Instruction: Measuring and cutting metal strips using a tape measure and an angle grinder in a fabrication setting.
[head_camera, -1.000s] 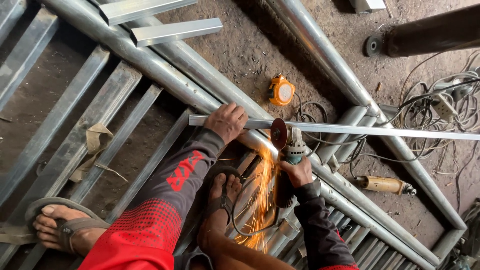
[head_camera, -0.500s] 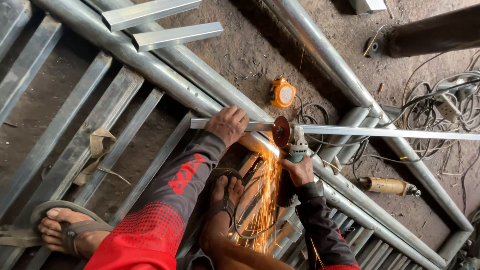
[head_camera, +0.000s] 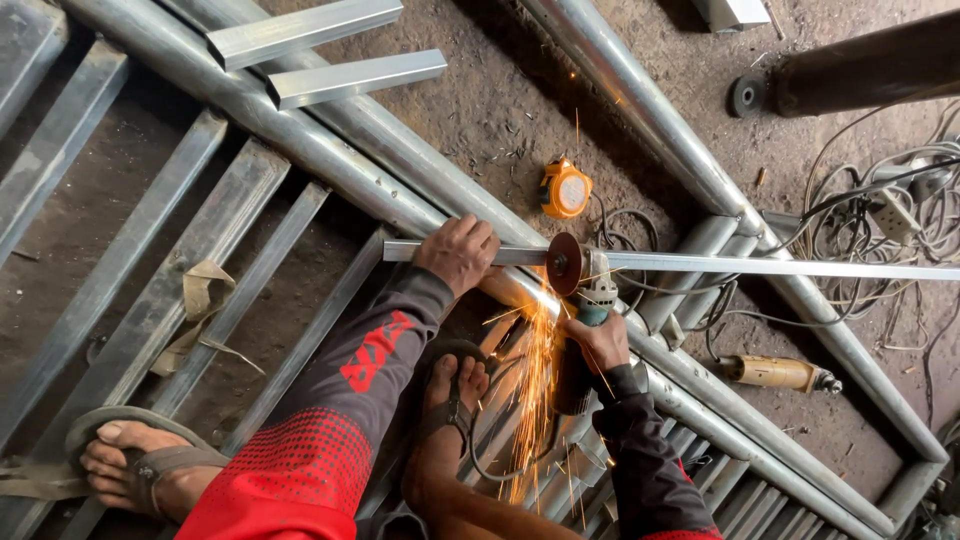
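My left hand presses down on a thin square steel tube that lies across thick round pipes. My right hand grips an angle grinder. Its reddish disc meets the tube just right of my left hand. Orange sparks spray downward toward my sandalled foot, which rests on the pipes. Both arms wear dark sleeves with red pattern.
An orange tape measure lies on the dirt floor beyond the tube. A yellow-handled tool and tangled cables are at right. Two short steel offcuts sit at top left. Flat steel bars and my other foot are at left.
The grinder keeps cutting at the same spot on the tube. The spark shower has shifted slightly. Both hands hold their places.
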